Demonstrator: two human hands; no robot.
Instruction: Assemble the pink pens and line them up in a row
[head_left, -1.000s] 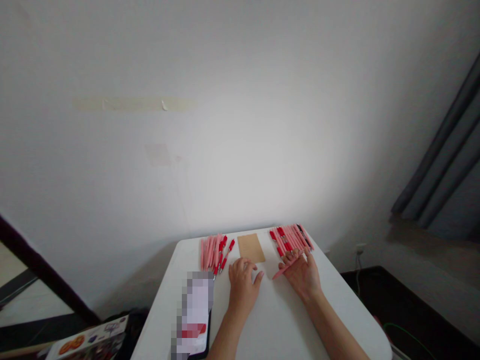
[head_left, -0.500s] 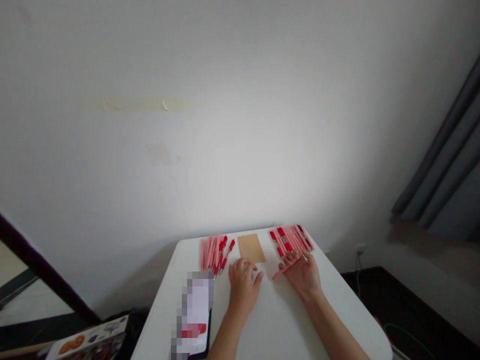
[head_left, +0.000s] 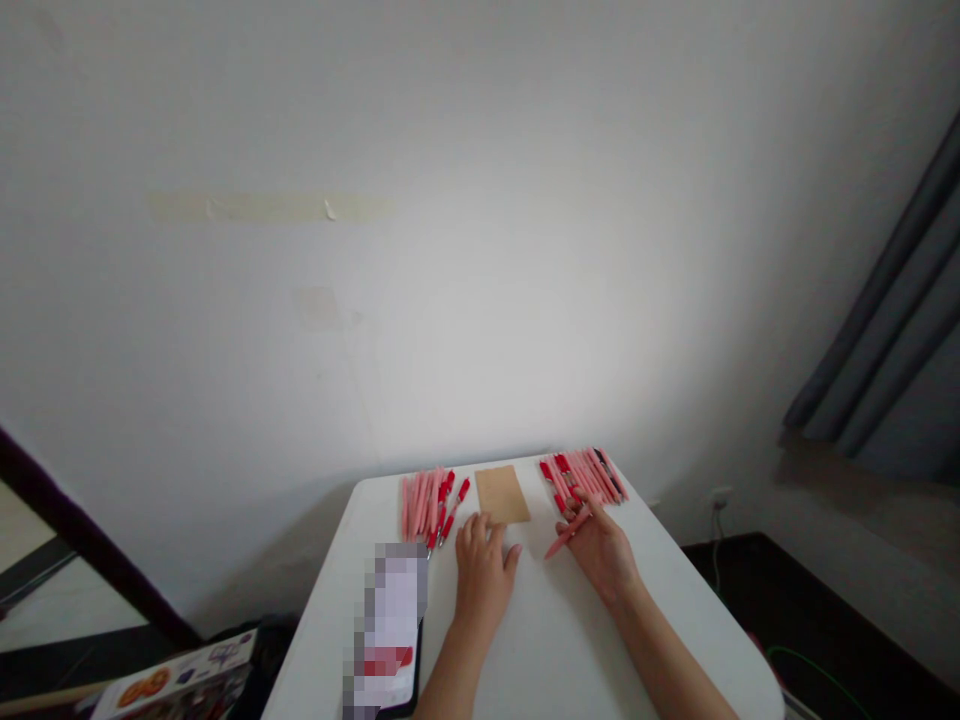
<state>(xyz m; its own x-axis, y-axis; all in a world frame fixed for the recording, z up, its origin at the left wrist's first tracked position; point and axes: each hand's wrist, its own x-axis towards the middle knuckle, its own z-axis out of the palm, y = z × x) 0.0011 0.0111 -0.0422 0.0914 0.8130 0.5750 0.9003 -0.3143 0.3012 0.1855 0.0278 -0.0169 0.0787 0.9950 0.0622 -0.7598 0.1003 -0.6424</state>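
In my right hand (head_left: 600, 545) a pink pen (head_left: 568, 533) lies slantwise between the thumb and curled fingers, its end pointing down to the left. My left hand (head_left: 482, 565) rests palm down on the white table (head_left: 540, 640), fingers apart and holding nothing. Just beyond its fingertips lies a brown paper sheet (head_left: 502, 495). A bunch of pink pens (head_left: 421, 503) lies to the left, with several red pens (head_left: 454, 510) beside it. Behind my right hand is another row of pink pens (head_left: 589, 475), mixed with red and black ones.
A phone (head_left: 390, 630), its screen blurred out, lies on the table's left side. The wall (head_left: 480, 250) stands right behind the table. A printed box (head_left: 176, 680) sits at lower left, and a grey curtain (head_left: 892, 330) hangs at right.
The thumb and fingers of my right hand have closed in around the pink pen. My left hand has flattened slightly, its fingers reaching a little further forward.
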